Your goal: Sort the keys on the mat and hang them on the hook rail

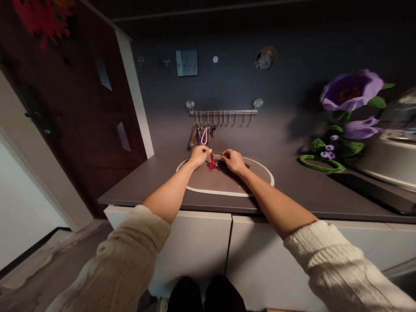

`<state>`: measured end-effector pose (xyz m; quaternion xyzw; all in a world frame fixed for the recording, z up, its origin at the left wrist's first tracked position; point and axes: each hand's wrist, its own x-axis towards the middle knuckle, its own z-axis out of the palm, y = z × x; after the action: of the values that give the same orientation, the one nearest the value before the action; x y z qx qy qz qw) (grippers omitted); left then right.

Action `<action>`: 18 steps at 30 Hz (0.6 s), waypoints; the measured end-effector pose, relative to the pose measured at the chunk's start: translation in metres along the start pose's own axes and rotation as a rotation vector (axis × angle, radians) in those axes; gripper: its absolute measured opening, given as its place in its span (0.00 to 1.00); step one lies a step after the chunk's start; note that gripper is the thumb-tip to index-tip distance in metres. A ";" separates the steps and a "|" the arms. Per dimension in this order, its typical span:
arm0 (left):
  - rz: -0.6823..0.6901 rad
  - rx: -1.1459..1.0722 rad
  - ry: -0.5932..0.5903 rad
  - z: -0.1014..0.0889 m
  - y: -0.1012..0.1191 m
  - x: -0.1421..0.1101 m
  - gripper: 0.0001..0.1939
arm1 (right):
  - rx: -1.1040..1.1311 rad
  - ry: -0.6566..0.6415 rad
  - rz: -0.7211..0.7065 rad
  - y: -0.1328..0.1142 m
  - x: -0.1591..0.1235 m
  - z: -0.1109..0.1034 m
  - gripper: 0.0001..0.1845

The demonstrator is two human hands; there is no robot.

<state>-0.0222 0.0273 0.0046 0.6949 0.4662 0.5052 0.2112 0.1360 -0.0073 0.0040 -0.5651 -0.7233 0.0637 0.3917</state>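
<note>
Both my arms reach out over a dark counter to an oval mat [227,184] with a white rim. My left hand [199,155] pinches the top of a red tassel or strap [212,163] that belongs to a small bunch of keys [218,163]. My right hand [233,160] is closed on the other side of the same bunch, just above the mat. The two hands are a few centimetres apart. On the wall behind them a hook rail [223,112] carries a brown fob, a pink loop [204,136] and some keys at its left end.
A dark wooden door [74,108] stands at the left. Large purple fabric flowers [352,93] with a green stem loop [320,164] lie on the counter at the right, next to a metal appliance [390,151]. White cabinet fronts [227,251] are below the counter edge.
</note>
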 end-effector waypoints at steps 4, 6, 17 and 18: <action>-0.057 -0.133 0.013 -0.001 0.003 0.000 0.07 | 0.000 0.004 -0.007 0.001 0.001 0.002 0.08; -0.072 -0.194 0.016 -0.001 0.004 0.000 0.07 | 0.007 0.001 -0.013 0.001 0.001 0.002 0.08; -0.150 -0.452 0.026 -0.003 0.010 0.002 0.08 | 0.050 0.006 -0.075 -0.010 -0.004 0.000 0.07; -0.164 -0.475 0.028 -0.003 0.011 0.002 0.08 | 0.062 0.003 -0.088 -0.011 -0.005 0.001 0.08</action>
<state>-0.0203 0.0236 0.0151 0.5786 0.3918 0.5914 0.4024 0.1271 -0.0151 0.0072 -0.5204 -0.7444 0.0681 0.4127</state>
